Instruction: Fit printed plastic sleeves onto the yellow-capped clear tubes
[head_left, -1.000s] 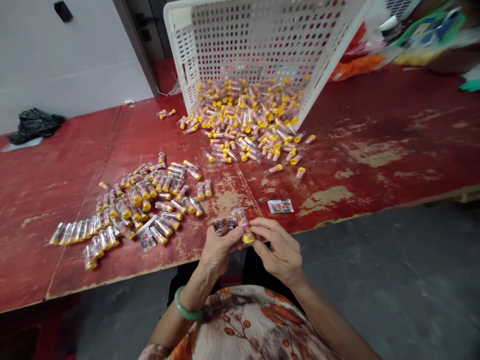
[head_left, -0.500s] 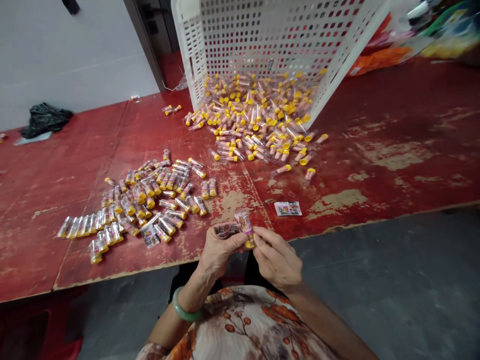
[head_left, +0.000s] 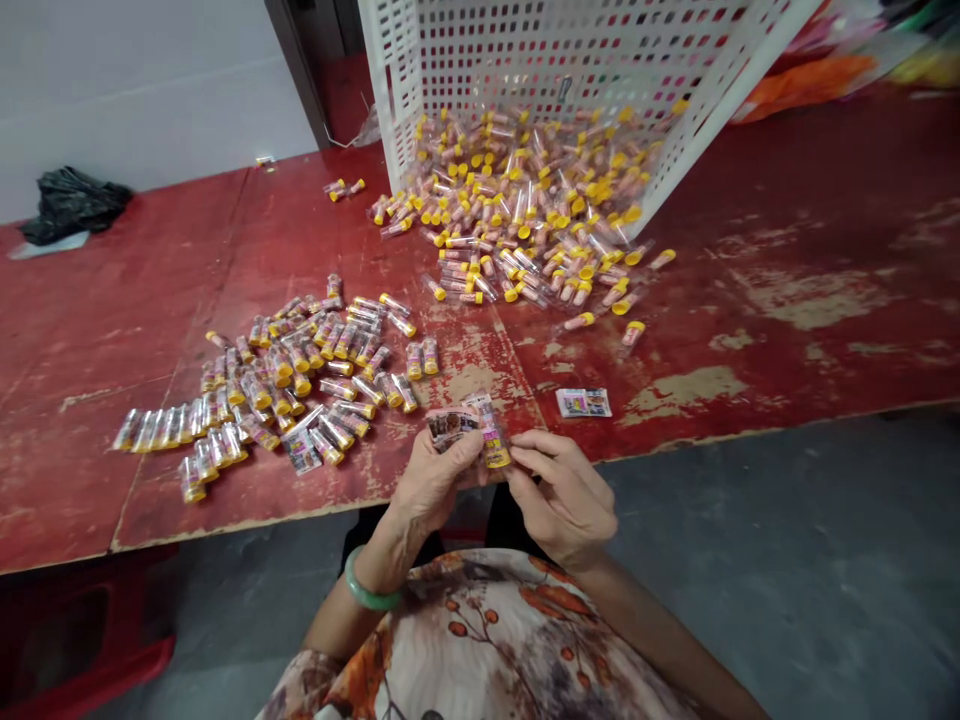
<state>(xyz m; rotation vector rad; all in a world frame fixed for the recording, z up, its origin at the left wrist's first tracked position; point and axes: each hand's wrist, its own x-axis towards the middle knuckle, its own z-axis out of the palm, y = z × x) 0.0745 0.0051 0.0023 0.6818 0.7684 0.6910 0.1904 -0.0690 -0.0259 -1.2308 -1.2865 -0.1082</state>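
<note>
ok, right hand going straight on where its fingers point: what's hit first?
The right hand would likely meet the yellow-capped tube held by the left hand; possibly touching, depth unclear.

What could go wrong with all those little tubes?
The tube between the left hand and right hand might slip and drop, being near the front edge of the red table. The printed slips in the left hand could fall too. Loose tubes outside the white basket might roll if bumped.

Crate (head_left: pixel 386 85) on tbl (head_left: pixel 697 330), rear; tubes A (head_left: pixel 521 200) in & before it; tubes B (head_left: pixel 281 385) front L; cards (head_left: pixel 583 403) R of tubes B.
</note>
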